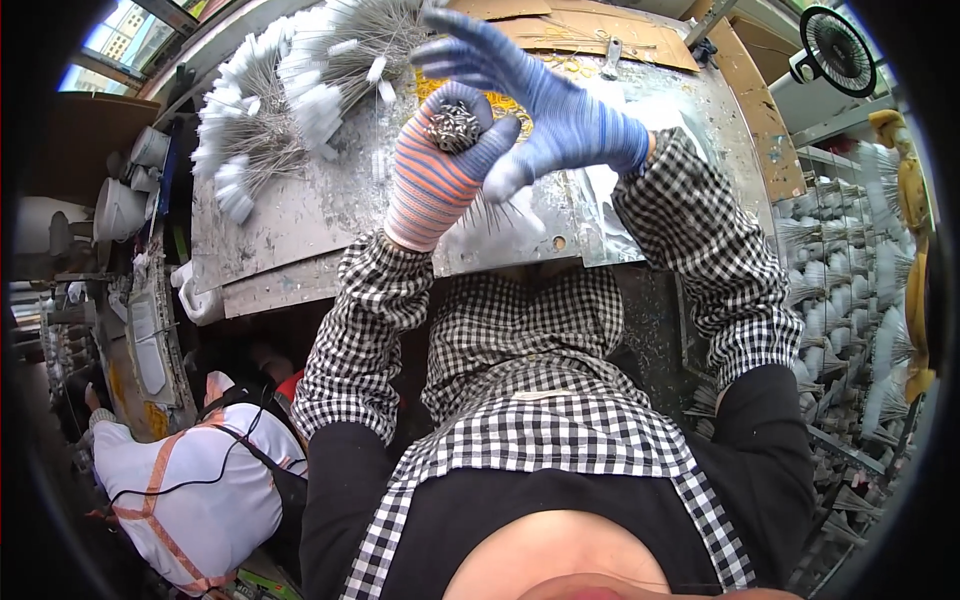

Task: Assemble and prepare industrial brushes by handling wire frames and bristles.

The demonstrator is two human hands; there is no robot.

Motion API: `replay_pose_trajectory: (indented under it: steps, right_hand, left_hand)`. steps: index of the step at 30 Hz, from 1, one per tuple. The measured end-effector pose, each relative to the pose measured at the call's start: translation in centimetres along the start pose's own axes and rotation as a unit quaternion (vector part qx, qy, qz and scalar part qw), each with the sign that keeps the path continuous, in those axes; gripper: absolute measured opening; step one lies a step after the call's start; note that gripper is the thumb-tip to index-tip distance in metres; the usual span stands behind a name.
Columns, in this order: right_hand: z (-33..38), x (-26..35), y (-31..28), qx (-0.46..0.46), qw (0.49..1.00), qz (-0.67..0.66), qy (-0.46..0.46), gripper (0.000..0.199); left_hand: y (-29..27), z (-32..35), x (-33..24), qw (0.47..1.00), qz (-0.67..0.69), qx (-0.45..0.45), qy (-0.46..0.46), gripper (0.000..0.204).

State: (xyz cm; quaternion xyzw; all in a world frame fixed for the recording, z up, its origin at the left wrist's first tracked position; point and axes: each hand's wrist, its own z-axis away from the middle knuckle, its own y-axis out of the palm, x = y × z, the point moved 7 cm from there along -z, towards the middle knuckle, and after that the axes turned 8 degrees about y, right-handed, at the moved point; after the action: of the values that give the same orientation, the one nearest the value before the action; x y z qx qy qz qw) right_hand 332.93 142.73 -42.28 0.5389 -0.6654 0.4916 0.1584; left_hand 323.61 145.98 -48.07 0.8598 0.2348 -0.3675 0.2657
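My left hand [440,165], in an orange-and-blue striped glove, is closed around a bundle of thin metal wires [455,127]. The packed wire ends show above the fist, and a few thin wires poke out below it. Whether brush heads are on their hidden ends I cannot tell. Beside it, my right hand [545,110] in a blue striped glove is open, fingers spread and pointing to the far left, with nothing in it. Its thumb lies close to the left hand. At the far left of the table rest piles of white-bristled wire brushes [325,115].
The worn metal-topped table [320,235] has cardboard [570,25] and yellow loops [575,66] at its far side. A black fan [838,50] stands far right, near racks of white brushes [845,290]. A co-worker in a white top [210,490] bends at lower left.
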Motion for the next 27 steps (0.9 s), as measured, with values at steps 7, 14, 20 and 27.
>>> replay_pose_trajectory:
  steps: [7,14,20,27]
  right_hand:
    - [4.0,-3.7,5.6,0.014,0.974,-0.007,0.226,0.07]
    - [7.1,-10.3,6.8,-0.129,0.939,0.247,0.203,0.028]
    - [8.1,-13.1,7.4,-0.203,0.935,0.101,0.271,0.034]
    - [10.1,-14.9,9.9,-0.171,0.904,0.327,0.214,0.04]
  left_hand:
    - [1.1,-0.7,-3.8,0.987,-0.04,-0.05,0.147,0.018]
    - [0.9,1.2,-2.2,0.802,-0.513,0.161,0.262,0.024]
    - [1.1,-0.8,-0.8,0.801,-0.5,0.182,0.274,0.019]
    - [1.2,3.1,2.6,0.775,-0.533,0.22,0.26,0.017]
